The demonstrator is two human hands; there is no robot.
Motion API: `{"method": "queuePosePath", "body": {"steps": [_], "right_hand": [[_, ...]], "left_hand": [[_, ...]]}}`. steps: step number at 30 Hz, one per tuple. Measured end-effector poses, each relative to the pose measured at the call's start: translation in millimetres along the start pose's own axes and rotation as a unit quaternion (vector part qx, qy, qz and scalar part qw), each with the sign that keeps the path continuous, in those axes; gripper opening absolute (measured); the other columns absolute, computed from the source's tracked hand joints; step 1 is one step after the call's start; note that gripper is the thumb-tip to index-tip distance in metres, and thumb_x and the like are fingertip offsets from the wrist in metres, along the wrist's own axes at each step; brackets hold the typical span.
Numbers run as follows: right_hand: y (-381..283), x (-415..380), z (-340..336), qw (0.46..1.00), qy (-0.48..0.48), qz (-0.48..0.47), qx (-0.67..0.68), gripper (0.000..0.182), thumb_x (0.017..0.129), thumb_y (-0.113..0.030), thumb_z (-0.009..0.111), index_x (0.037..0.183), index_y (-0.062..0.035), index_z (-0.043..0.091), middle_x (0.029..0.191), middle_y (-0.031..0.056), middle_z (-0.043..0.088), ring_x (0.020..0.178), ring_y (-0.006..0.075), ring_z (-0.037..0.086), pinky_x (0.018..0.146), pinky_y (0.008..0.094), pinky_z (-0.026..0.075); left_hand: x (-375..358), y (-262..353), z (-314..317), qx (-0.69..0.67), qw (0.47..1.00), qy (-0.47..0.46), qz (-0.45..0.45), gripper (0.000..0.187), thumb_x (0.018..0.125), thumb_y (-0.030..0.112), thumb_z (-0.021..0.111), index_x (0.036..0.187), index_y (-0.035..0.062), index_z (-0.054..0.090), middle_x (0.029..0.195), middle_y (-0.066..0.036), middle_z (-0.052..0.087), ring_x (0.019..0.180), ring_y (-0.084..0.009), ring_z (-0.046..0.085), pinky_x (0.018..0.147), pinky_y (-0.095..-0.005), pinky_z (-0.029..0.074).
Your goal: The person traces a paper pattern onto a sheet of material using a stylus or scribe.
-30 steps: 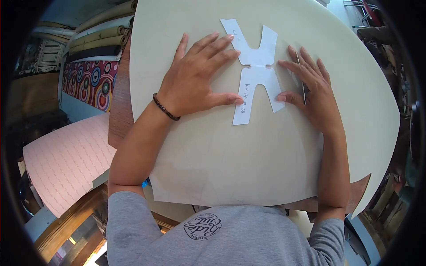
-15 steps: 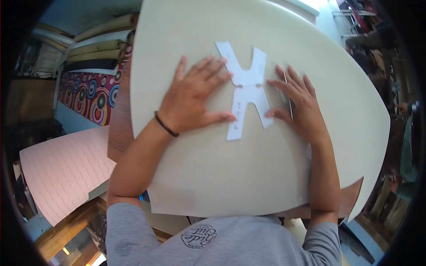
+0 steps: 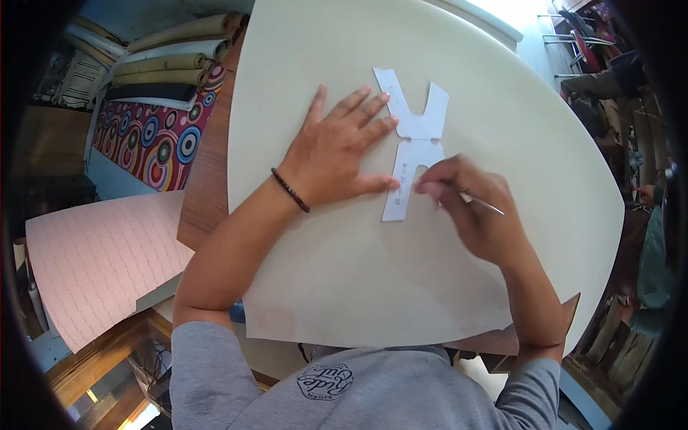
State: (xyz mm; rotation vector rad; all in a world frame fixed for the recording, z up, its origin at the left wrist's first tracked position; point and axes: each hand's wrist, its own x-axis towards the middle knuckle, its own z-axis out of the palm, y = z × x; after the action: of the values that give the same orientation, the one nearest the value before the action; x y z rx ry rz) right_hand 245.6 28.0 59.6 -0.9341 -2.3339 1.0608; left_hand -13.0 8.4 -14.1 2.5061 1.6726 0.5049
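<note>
A white X-shaped template (image 3: 423, 127) with handwriting on its lower left leg lies flat on a large cream sheet (image 3: 337, 279). My left hand (image 3: 331, 154) is spread open on the sheet, its fingertips and thumb along the template's left edge. My right hand (image 3: 479, 208) is closed around a slim silver pen-like tool (image 3: 490, 206), whose back end sticks out past the palm. The pinched fingers sit at the lower right leg and hide most of it; they are slightly blurred, and the tool's tip is hidden behind them.
The brown wooden table edge (image 3: 204, 193) shows left of the sheet. A pink printed sheet (image 3: 107, 261) hangs beyond it at lower left. Rolls of material (image 3: 165, 64) are stacked at upper left. Another person's hand (image 3: 648, 193) shows at far right.
My right hand has moved from beside the template down and inward over its lower right leg, fingers now pinched around the tool. My left hand keeps its place against the template.
</note>
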Motion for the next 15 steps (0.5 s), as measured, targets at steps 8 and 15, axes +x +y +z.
{"method": "queuePosePath", "body": {"steps": [8, 15], "right_hand": [[-4, -2, 26, 0.999, -0.023, -0.025, 0.02, 0.008, 0.099, -0.008, 0.072, 0.104, -0.0019, 0.071, 0.091, 0.0153, 0.074, 0.084, 0.0365, 0.073, 0.074, 0.0455, 0.057], [-4, 4, 35, 0.994, -0.077, -0.057, -0.061, 0.012, 0.098, -0.011, 0.072, 0.094, -0.0004, 0.069, 0.084, 0.0146, 0.073, 0.08, 0.036, 0.073, 0.075, 0.0462, 0.057]], "left_hand": [[1, 0, 6, 0.009, 1.0, 0.009, -0.004, 0.078, 0.088, 0.068, 0.073, 0.149, 0.0196, 0.062, 0.165, -0.008, 0.05, 0.157, -0.0315, 0.039, 0.127, -0.0699, 0.02], [2, 0, 9, 0.005, 1.0, 0.02, -0.004, 0.078, 0.089, 0.07, 0.072, 0.148, 0.0185, 0.064, 0.165, -0.009, 0.05, 0.157, -0.0312, 0.038, 0.127, -0.0699, 0.02]]}}
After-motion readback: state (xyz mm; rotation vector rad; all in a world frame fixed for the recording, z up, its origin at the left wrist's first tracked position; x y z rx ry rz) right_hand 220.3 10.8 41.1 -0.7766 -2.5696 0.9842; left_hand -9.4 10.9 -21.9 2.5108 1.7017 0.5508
